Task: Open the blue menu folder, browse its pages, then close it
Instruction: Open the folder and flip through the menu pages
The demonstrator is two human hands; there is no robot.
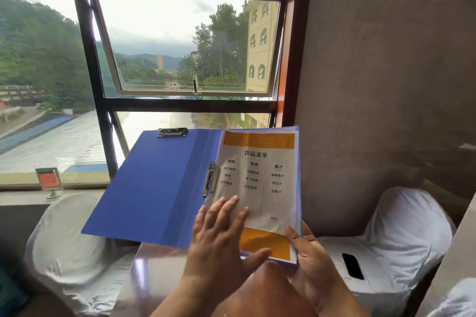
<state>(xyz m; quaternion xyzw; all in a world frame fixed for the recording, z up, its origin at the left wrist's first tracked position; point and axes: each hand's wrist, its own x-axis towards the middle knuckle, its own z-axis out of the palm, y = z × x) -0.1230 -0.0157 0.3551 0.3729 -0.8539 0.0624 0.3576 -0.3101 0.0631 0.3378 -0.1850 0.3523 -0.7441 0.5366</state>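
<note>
Here we hold the blue plastic menu folder (154,183) open and raised above the glossy brown worktop (144,273), its spine tilted so the top leans toward the window (164,41). Our right hand (313,262) grips the folder's lower right corner, thumb lying on the front of the page and the fingers (306,229) curling round the edge behind it, so it is closed on the folder. Our left hand (221,244) lies flat on the lower part of the white and orange menu sheet (260,177), fingers spread wide and gripping nothing, the thumb resting on the orange band at the bottom.

The sheet sits on the right-hand half, held by a silver side clip (210,179) near the spine. A second silver clip (172,132) sits at the top edge of the bare left-hand cover. The page carries a heading and three columns of Chinese print, with a price mark low on the right.

Two chairs in white fabric covers stand beyond the worktop, one to the left (69,237) and one to the right (401,237); a black phone (353,266) lies on the right seat. A small red table sign on a metal stand (49,181) rests on the window sill (23,198).
</note>
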